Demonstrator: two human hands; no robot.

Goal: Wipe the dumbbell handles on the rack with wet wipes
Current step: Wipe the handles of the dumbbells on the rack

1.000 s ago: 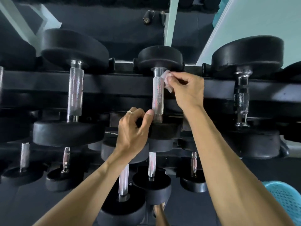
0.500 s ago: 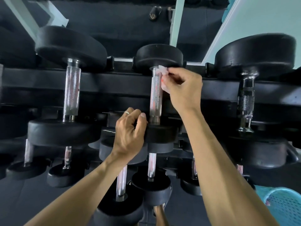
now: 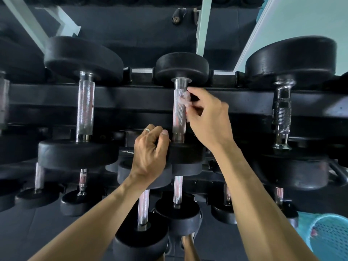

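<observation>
A black dumbbell with a knurled chrome handle [image 3: 179, 113] lies on the top tier of the black rack [image 3: 131, 98], in the middle of the view. My right hand [image 3: 207, 117] pinches a small white wet wipe [image 3: 185, 97] against the upper right side of that handle. My left hand [image 3: 150, 155] grips the edge of the dumbbell's near black head [image 3: 185, 153], fingers curled over its rim.
Bigger dumbbells [image 3: 83, 110] lie left and right [image 3: 282, 113] on the same tier. Smaller dumbbells [image 3: 178, 193] fill the lower tiers. A turquoise perforated basket [image 3: 327, 236] stands on the dark floor at lower right. A mirror behind the rack reflects the room.
My right hand has slid the wipe down the handle from just under the far head. The left hand keeps its grip on the near head. The view has shifted slightly.
</observation>
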